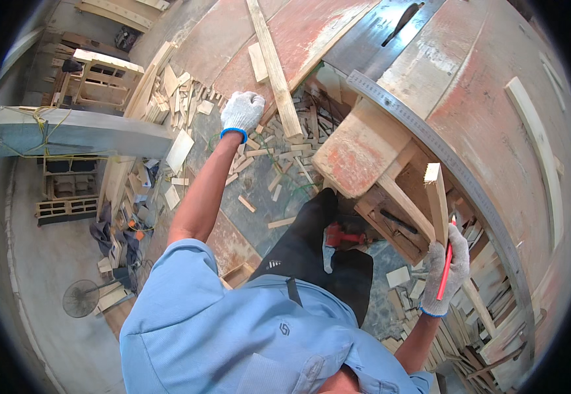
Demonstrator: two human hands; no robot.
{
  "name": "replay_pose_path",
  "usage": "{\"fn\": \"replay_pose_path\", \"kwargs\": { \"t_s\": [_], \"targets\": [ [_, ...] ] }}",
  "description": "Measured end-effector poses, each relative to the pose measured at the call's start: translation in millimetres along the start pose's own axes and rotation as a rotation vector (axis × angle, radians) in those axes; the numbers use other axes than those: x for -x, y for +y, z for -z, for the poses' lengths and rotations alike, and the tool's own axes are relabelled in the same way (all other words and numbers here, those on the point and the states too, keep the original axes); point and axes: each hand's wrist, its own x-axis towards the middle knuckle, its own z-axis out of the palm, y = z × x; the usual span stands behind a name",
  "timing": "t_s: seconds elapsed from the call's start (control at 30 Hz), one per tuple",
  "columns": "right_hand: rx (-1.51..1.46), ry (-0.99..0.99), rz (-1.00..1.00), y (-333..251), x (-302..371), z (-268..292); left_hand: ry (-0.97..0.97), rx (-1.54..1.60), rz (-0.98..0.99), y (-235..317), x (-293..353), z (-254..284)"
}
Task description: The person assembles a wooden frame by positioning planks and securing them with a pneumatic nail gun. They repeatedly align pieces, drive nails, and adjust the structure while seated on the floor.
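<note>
My left hand, in a white knit glove with a blue cuff, reaches forward with curled fingers beside the table's edge. Its back faces up, so whatever lies in the fingers, if anything, is hidden. On the right, my gloved right hand is closed around a red pencil and the lower end of a short wooden strip. The strip stands up, pale end forward. Close by runs a long metal ruler along the table edge. A long wooden strip lies on the table, its near end overhanging, with a small wood block next to it.
A saw blade rises through a metal plate in the worn red table. Below is an open wooden drawer. Offcuts litter the floor. A red power tool sits by my legs; a fan stands left.
</note>
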Motion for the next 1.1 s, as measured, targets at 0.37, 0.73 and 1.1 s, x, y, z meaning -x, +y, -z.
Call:
{"fn": "replay_pose_path", "kwargs": {
  "t_s": [0.37,0.73,1.1],
  "targets": [
    [-0.032,-0.036,-0.001,73,84,58,-0.178,0.717,0.436,83,70,-22],
    [-0.129,-0.101,-0.233,112,131,92,-0.561,1.853,0.684,37,288,-41],
    [-0.094,-0.342,-0.101,79,141,39,-0.296,2.046,0.725,93,361,-81]
  ]
}}
